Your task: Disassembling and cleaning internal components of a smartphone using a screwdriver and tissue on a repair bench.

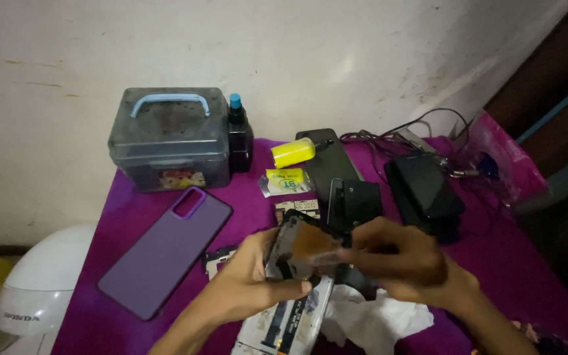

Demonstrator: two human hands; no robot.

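Above the purple cloth (133, 204), left hand (248, 283) and right hand (402, 260) are both gripping an opened phone (304, 246) by its edges; it is looking light, stiff, fragile.

Opened phone (300, 246), back cover off, copper-brown patch and dark inner parts showing. Tilted up on edge, raised above the purple cloth (494, 263), gripped on both sides between left hand (251, 286) and right hand (402, 260).

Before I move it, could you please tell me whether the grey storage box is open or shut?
Shut: the grey storage box's lid sits flush, blue handle folded flat.
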